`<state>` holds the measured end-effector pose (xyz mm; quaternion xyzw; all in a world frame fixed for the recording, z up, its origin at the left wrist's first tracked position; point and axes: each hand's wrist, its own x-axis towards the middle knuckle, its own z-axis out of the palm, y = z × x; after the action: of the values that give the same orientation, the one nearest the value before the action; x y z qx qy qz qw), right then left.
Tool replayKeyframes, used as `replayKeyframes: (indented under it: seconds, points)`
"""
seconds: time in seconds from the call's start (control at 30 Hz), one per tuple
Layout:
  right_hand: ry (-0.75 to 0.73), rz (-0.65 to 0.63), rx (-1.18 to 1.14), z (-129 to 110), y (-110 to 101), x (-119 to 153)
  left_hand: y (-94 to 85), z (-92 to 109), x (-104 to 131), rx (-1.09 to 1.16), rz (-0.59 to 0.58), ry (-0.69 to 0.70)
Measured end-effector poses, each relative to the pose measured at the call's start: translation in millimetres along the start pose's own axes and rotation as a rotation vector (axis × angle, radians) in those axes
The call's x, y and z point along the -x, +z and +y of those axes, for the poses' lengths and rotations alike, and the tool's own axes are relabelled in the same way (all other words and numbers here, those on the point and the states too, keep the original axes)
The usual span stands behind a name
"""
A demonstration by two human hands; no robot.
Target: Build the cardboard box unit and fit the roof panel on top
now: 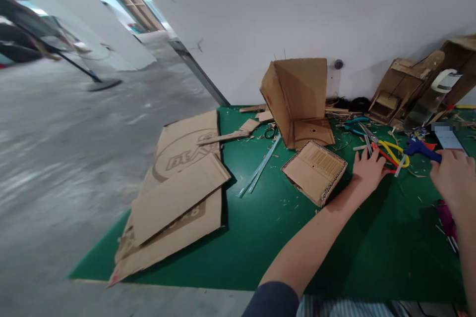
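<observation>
My right hand [453,176] is closed round the handle of a blue hot glue gun [422,148], with a pale translucent glue stick [400,166] showing at its end. Over a cluster of tools, my left hand [368,173] reaches out with its fingers spread, touching or just above a red-handled tool [386,156]. Yellow-handled scissors [394,151] and teal-handled pliers [357,123] lie by its fingertips. A closed cardboard box [314,171] sits left of my left wrist. Behind it stands a folded cardboard piece [305,89] with upright walls.
Flat cardboard sheets [178,193] overlap the left table edge. Clear strips [262,166] lie on the green tabletop [253,247]. At the back right are a bottle [427,101], a cardboard construction [401,86] and a phone [448,136]. A white partition [230,34] borders the back.
</observation>
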<state>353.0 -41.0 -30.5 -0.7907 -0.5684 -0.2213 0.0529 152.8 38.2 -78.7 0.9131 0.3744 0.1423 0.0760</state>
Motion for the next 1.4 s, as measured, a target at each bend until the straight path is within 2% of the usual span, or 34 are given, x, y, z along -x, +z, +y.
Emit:
replayKeyframes:
  seconds: [0.27, 0.4, 0.53, 0.67, 0.8, 0.97, 1.07, 1.23, 1.3, 1.4]
  points:
    - [0.087, -0.100, -0.010, -14, 21, 9, -10.7, -9, 14, 0.048, -0.029, -0.025]
    - [0.104, -0.111, 0.038, -12, 30, 11, -11.4, -12, 20, 0.052, -0.034, -0.037]
    - [0.169, -0.118, -0.029, -7, 48, 11, -13.4, -10, 23, 0.049, -0.067, -0.045]
    - [0.174, -0.046, -0.062, -4, 68, 14, -17.6, -6, 25, 0.036, -0.068, -0.008]
    - [0.194, -0.106, -0.032, -4, 77, 12, -17.2, 0, 24, 0.034, -0.046, -0.020]
    - [0.279, -0.152, -0.038, -3, 81, 4, -9.1, 7, 21, 0.030, -0.024, -0.018]
    - [0.249, -0.082, -0.106, -6, 79, 1, -3.5, 5, 20, 0.019, -0.007, 0.006]
    - [0.116, 0.102, -0.228, -32, 58, -4, 4.4, -3, 14, 0.012, 0.019, 0.127]
    - [0.020, 0.090, -0.278, -48, 48, -6, 5.9, -4, 11, 0.022, 0.008, 0.163]
    - [-0.076, 0.030, -0.303, -69, 41, -5, 4.5, -4, 12, 0.049, -0.007, 0.112]
